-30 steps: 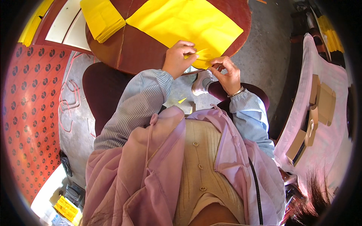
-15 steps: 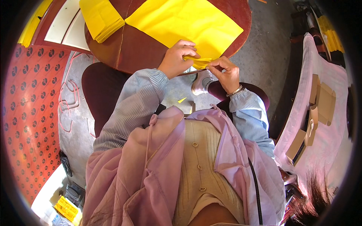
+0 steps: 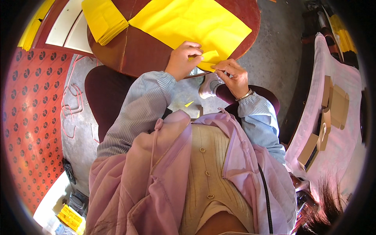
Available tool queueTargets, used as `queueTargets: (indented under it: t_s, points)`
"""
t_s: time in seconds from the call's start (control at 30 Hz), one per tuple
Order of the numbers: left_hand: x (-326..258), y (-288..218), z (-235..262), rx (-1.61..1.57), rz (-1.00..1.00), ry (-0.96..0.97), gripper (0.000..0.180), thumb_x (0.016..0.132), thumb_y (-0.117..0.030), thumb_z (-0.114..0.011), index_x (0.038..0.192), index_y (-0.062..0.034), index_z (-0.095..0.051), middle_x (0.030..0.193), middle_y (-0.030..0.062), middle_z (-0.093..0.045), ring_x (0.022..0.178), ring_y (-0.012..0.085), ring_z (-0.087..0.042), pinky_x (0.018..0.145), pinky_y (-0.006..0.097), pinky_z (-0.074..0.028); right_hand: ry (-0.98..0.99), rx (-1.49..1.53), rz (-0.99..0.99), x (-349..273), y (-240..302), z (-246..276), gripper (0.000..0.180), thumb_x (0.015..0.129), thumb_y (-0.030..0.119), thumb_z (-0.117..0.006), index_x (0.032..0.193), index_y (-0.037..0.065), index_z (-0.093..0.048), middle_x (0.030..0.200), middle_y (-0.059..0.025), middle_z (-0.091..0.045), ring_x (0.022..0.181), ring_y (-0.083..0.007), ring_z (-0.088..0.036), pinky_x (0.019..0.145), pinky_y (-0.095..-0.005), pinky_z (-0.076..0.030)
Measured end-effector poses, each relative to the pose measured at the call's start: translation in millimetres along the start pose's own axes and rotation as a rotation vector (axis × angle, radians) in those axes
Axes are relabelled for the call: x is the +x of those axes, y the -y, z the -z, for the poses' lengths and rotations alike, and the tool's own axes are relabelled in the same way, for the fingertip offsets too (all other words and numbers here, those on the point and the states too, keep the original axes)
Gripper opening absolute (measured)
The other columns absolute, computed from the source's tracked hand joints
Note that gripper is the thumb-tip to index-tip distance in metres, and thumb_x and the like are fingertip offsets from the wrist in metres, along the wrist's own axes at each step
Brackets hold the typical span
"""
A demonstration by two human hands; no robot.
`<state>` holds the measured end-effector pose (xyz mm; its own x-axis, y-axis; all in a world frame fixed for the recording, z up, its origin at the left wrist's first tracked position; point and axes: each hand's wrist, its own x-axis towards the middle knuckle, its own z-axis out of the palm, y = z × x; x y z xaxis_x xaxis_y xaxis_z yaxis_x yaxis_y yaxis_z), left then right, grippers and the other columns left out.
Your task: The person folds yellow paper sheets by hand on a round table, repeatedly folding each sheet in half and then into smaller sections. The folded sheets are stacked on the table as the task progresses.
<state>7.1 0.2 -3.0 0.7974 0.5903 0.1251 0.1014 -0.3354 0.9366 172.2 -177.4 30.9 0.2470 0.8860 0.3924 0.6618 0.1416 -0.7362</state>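
A large yellow sheet (image 3: 192,25), paper or thin cloth, lies across the round reddish-brown table (image 3: 145,51). Its near corner is folded back in a small flap at the table's near edge. My left hand (image 3: 185,59) is closed at the left side of that corner, with fingers curled and thumb tip by the flap. On the right side, my right hand (image 3: 232,75) pinches the corner's edge between thumb and fingers. A shiny pale piece (image 3: 197,71) shows under the corner, too little to name. To the left is a neat stack of folded yellow pieces (image 3: 105,21).
Several opened brown cardboard boxes (image 3: 337,102) sit on a pink cloth (image 3: 337,152) at the right. Pink looped cord (image 3: 78,96) lies on the grey floor at the left, beside a red patterned sheet (image 3: 35,113). A yellow scrap (image 3: 189,104) lies on the floor between my legs.
The yellow corner, bunched between my hands before, now shows a flatter, broader flap turned back onto the sheet. Both hands have stayed in nearly the same place.
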Motion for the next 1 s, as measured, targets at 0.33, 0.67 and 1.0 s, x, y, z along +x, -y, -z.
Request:
queueTargets:
  t_s: [0.33, 0.67, 1.0]
  points:
    - [-0.2, -0.9, 8.3, 0.038, -0.04, 0.059, 0.019, 0.094, -0.013, -0.071, 0.109, -0.001, -0.077, 0.134, 0.0134, -0.066, 0.12, 0.0261, -0.068, 0.101, 0.035, -0.055, -0.02, 0.054, -0.212, 0.5, 0.4, -3.0, 0.011, 0.084, 0.002, -0.084, 0.093, 0.001, -0.078, 0.086, -0.0054, -0.071, 0.072, -0.0131, -0.066, 0.064, -0.0266, -0.052]
    - [-1.0, 0.3, 7.5, 0.034, -0.078, 0.059, 0.018, 0.092, -0.01, -0.072, 0.106, 0.0007, -0.075, 0.135, 0.0136, -0.066, 0.117, 0.0251, -0.069, 0.096, 0.034, -0.057, 0.02, 0.095, -0.219, -2.2, -3.1, -1.1, 0.014, 0.084, 0.001, -0.083, 0.096, 0.003, -0.077, 0.09, -0.0027, -0.071, 0.072, -0.0095, -0.063, 0.063, -0.0247, -0.05]
    - [-0.7, -8.1, 6.2, -0.038, -0.004, 0.017, 0.018, 0.09, -0.011, -0.073, 0.102, 0.0016, -0.077, 0.128, 0.0142, -0.069, 0.109, 0.026, -0.073, 0.092, 0.035, -0.06, 0.052, 0.077, -0.178, -0.9, -3.5, 4.3, 0.012, 0.087, 0.004, -0.082, 0.098, 0.004, -0.077, 0.094, -0.0054, -0.074, 0.075, -0.0123, -0.066, 0.064, -0.0258, -0.052]
